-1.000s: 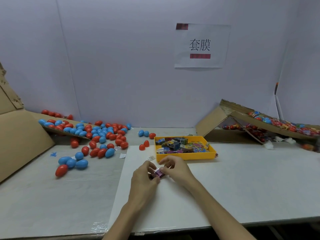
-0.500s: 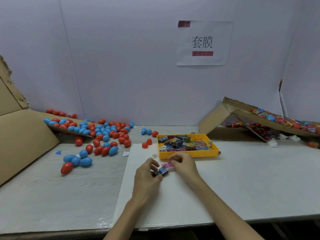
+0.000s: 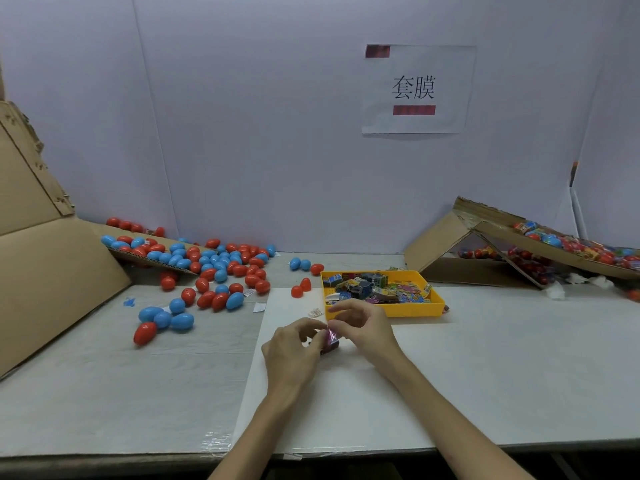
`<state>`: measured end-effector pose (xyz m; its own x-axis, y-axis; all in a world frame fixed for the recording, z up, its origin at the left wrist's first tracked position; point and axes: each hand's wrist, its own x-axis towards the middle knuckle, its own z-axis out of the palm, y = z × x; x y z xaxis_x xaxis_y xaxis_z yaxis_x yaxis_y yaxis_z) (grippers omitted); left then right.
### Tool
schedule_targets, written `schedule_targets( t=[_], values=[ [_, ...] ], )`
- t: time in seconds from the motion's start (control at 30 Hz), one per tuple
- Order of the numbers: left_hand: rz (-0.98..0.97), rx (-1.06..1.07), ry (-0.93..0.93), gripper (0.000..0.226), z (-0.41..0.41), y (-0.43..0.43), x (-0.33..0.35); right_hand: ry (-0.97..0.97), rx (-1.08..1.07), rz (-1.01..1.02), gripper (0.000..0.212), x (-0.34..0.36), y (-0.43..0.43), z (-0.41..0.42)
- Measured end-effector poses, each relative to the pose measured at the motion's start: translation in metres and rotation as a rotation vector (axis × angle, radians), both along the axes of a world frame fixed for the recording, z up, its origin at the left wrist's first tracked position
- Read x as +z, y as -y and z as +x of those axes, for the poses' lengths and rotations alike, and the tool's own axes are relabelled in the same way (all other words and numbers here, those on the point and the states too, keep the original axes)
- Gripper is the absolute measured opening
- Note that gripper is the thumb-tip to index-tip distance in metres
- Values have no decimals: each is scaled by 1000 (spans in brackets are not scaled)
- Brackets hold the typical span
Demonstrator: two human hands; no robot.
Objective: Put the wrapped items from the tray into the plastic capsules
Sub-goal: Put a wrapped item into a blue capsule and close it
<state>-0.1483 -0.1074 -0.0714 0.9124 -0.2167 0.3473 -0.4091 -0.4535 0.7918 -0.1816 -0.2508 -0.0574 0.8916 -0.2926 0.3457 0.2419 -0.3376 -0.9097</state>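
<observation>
A small pink and dark wrapped item [image 3: 330, 338] is pinched between both hands just above the white sheet, in front of the yellow tray [image 3: 437, 298]. My left hand [image 3: 294, 348] holds its lower left side. My right hand [image 3: 363, 329] grips its top with thumb and fingers. The tray holds several colourful wrapped items [image 3: 375, 287]. Red and blue plastic capsules [image 3: 214, 268] lie scattered to the left, and two red halves [image 3: 300, 287] sit near the tray's left end.
A cardboard flap [image 3: 52, 275] slopes up at the left. At the right stands a cardboard ramp [image 3: 491, 233] carrying filled, wrapped capsules. A paper sign [image 3: 417, 88] hangs on the back wall. Small paper scraps [image 3: 259, 307] lie on the table.
Both hands have stayed in front of the tray and turned the wrapped item between the fingers. It now stands more upright, with the pink side showing.
</observation>
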Motion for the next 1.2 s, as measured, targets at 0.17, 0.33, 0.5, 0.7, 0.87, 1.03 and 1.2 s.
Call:
schedule_targets(
  t=[0.17,0.33,0.5,0.7,0.87,1.03,1.2],
  values=[
    [-13,-41,-60,17,-1,1,2,12,50,110,19,3,1,-3],
    [20,-6,-24,14,4,3,-1,-2,42,117,20,3,1,-2],
    [-138,-116,-41,17,3,2,-1,1,53,132,21,4,2,-1],
    [-327,-85,-44,15,4,-1,3,-104,136,76,6,2,-3,-1],
    [-437,-122,-134,5,4,0,4,-91,177,112,16,3,-1,-4],
    [-478,-126,-148,8,3,0,4,-102,181,121,17,2,1,-3],
    [-438,-63,-98,8,3,0,5,-95,176,139,14,2,2,-2]
  ],
)
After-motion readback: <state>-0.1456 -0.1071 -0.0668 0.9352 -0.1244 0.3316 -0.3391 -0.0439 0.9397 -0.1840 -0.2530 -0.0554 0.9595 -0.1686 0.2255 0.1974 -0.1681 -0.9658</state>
